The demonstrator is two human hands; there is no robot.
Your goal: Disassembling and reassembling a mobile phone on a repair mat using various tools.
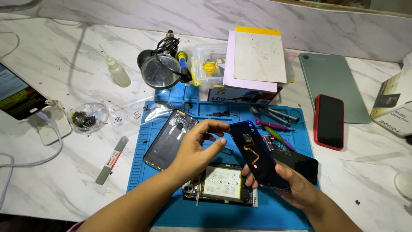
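My right hand [296,184] holds a dark blue phone back cover [257,154] tilted up, its inner side showing a thin orange flex cable. My left hand [197,148] hovers beside the cover's top edge, thumb and fingers apart, fingertips near or touching it. Below both hands an opened phone body [221,184] with a white battery lies on the blue repair mat [146,172]. A grey phone frame [169,137] lies on the mat to the left of my left hand.
Tweezers and pens [274,122] lie on the mat's far right. A red-cased phone [329,121] and a green tablet [332,83] sit right. A magnifier lamp [162,68], plastic box [210,64], dropper bottle [118,71], parts bag [88,118] and metal spudger [110,160] are around.
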